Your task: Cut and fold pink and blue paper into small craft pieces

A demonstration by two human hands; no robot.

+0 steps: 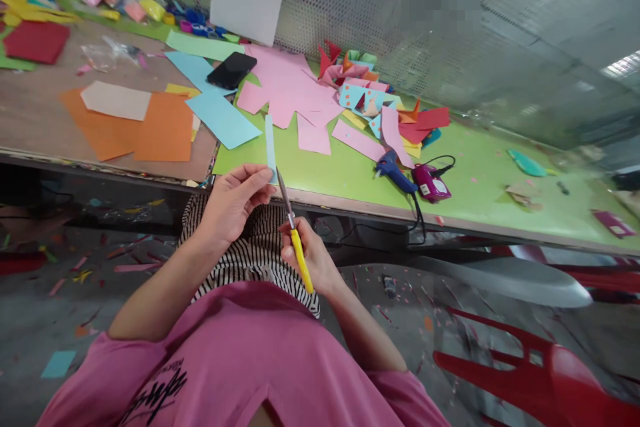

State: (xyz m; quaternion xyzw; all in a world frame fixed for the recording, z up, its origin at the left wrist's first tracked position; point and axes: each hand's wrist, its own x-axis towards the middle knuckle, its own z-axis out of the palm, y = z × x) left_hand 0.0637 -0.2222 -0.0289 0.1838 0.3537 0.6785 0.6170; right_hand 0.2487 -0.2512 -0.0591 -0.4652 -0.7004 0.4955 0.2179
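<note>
Between the thumb and fingers of my left hand [239,203] is a narrow light blue paper strip [270,143], held upright near the table's front edge. My right hand [311,255] grips yellow-handled scissors [301,260]. Their metal blades point up toward the strip's lower end, close beside my left fingertips. I cannot tell whether the blades touch the paper. Just beyond the strip lie a light blue sheet [225,121] and a large pink sheet [285,83] with cut edges.
A blue glue gun [396,172] and a purple box [431,184] with a cord lie to the right. Folded paper pieces [367,93] are heaped behind them. A black phone [233,71] rests on paper. Orange sheets [164,128] lie left. A red chair [570,373] stands at lower right.
</note>
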